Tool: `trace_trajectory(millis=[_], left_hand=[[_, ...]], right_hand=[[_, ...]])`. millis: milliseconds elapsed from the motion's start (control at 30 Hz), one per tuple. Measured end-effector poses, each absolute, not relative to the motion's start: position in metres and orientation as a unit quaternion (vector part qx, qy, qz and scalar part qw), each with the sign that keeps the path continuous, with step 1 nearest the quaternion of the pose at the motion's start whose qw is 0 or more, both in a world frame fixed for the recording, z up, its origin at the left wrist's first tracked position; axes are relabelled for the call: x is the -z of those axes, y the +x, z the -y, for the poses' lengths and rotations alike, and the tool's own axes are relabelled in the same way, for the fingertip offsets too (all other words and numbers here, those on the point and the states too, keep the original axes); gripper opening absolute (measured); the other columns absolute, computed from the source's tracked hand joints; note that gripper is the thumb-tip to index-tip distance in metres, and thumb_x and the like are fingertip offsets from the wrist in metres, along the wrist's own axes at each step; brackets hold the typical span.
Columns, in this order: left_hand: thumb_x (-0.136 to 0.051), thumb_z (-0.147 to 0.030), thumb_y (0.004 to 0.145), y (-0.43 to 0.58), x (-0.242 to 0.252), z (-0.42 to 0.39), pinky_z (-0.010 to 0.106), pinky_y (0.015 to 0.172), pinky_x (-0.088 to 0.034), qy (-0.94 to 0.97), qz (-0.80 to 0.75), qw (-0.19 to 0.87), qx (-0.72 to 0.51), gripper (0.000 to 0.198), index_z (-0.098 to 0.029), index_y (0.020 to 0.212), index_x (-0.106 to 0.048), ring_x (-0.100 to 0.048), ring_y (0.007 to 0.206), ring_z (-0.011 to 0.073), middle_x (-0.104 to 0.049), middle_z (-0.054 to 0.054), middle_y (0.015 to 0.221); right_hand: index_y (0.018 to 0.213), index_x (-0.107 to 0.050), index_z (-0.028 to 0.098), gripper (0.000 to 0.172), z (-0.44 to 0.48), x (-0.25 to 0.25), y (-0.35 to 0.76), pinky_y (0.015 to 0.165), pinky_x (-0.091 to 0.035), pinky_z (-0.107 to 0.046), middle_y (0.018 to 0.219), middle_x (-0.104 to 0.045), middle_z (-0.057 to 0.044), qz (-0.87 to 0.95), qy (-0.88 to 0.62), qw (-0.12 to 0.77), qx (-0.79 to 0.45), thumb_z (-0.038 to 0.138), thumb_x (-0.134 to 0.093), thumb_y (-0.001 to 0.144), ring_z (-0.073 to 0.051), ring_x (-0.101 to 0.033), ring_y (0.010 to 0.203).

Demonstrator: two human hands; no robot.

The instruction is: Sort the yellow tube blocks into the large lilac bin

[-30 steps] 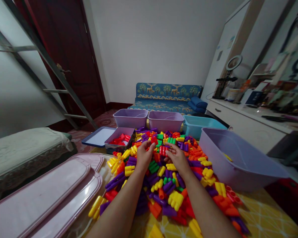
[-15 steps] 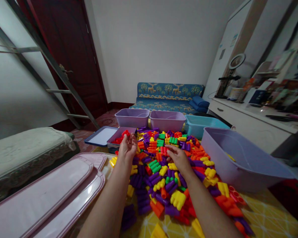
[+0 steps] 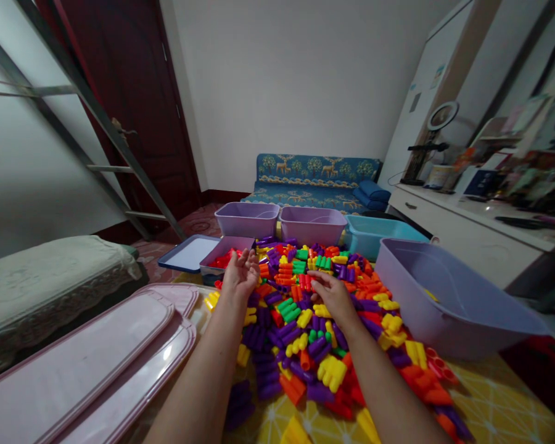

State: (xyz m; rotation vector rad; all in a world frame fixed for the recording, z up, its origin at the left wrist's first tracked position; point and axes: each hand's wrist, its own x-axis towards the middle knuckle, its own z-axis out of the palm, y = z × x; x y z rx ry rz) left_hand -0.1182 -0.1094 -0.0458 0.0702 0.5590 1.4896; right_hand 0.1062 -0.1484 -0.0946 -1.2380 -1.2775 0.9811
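Note:
A big heap of plastic building blocks (image 3: 324,308) in purple, red, orange, yellow and green covers the yellow table (image 3: 504,401). My left hand (image 3: 241,275) is raised palm up with fingers spread and nothing in it, just in front of a small purple bin (image 3: 210,264) that holds red blocks (image 3: 225,258). My right hand (image 3: 332,294) rests on the heap, its fingertips pinched on a red block (image 3: 305,281).
Two purple bins (image 3: 247,219) (image 3: 312,225) and a blue bin (image 3: 379,233) stand behind the heap. A large purple tub (image 3: 448,299) is at the right. Pink lids (image 3: 97,364) lie at the left, and a blue-rimmed lid (image 3: 187,254) by the small bin.
My left hand went left from the heap's middle to the small bin with a red block, then opened; the block is gone from it. My right hand stayed put.

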Motion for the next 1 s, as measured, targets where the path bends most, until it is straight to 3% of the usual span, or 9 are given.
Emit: trace_trajectory(millis=[167, 267, 333, 433, 633, 1000], left_hand=[[-0.065, -0.026, 0.082, -0.083, 0.056, 0.119, 0.016, 0.05, -0.046, 0.278, -0.359, 0.694, -0.559, 0.014, -0.014, 0.089, -0.066, -0.061, 0.058, 0.0089, -0.068, 0.006, 0.078], [-0.082, -0.017, 0.058, -0.063, 0.069, 0.123, 0.018, 0.053, -0.046, 0.484, -0.41, 0.585, -0.507, 0.036, -0.014, 0.091, -0.069, -0.06, 0.061, 0.0105, -0.07, 0.006, 0.083], [-0.083, -0.015, 0.052, -0.056, 0.078, 0.125, 0.019, 0.053, -0.044, 0.586, -0.413, 0.491, -0.495, 0.041, -0.016, 0.092, -0.072, -0.057, 0.059, 0.0102, -0.07, 0.005, 0.084], [-0.079, -0.02, 0.058, -0.054, 0.086, 0.123, 0.019, 0.05, -0.039, 0.629, -0.407, 0.438, -0.497, 0.03, -0.016, 0.088, -0.074, -0.051, 0.054, 0.0094, -0.07, 0.004, 0.076], [-0.079, -0.023, 0.058, -0.053, 0.088, 0.119, 0.02, 0.049, -0.042, 0.535, -0.39, 0.515, -0.544, 0.03, -0.012, 0.085, -0.07, -0.056, 0.053, 0.0106, -0.067, 0.003, 0.07], [-0.079, -0.022, 0.06, -0.052, 0.082, 0.124, 0.02, 0.048, -0.042, 0.523, -0.391, 0.536, -0.535, 0.022, -0.012, 0.078, -0.072, -0.054, 0.047, 0.0095, -0.067, 0.002, 0.061]], right_hand=[[0.113, -0.061, 0.016, 0.05, 0.147, 0.098, 0.106, 0.049, -0.047, -0.024, 0.077, -0.064, -0.001, 0.519, -0.496, 0.552, -0.424, 0.035, -0.064, 0.067, -0.011, -0.058, 0.049], [0.117, -0.056, 0.018, 0.053, 0.149, 0.098, 0.104, 0.05, -0.048, -0.023, 0.083, -0.065, -0.001, 0.519, -0.475, 0.564, -0.433, 0.033, -0.067, 0.067, -0.011, -0.059, 0.053], [0.117, -0.054, 0.018, 0.054, 0.151, 0.096, 0.103, 0.053, -0.05, -0.024, 0.084, -0.065, -0.001, 0.523, -0.465, 0.57, -0.43, 0.031, -0.068, 0.067, -0.012, -0.062, 0.059], [0.116, -0.055, 0.019, 0.052, 0.153, 0.092, 0.101, 0.058, -0.053, -0.025, 0.086, -0.066, -0.002, 0.536, -0.466, 0.567, -0.418, 0.03, -0.068, 0.067, -0.013, -0.063, 0.064], [0.104, -0.063, 0.016, 0.038, 0.153, 0.088, 0.098, 0.069, -0.057, -0.03, 0.101, -0.069, -0.009, 0.568, -0.463, 0.557, -0.391, 0.028, -0.066, 0.068, -0.019, -0.067, 0.086], [0.101, -0.066, 0.016, 0.032, 0.153, 0.09, 0.1, 0.065, -0.056, -0.029, 0.091, -0.072, -0.007, 0.568, -0.457, 0.561, -0.393, 0.029, -0.066, 0.071, -0.019, -0.067, 0.075]])
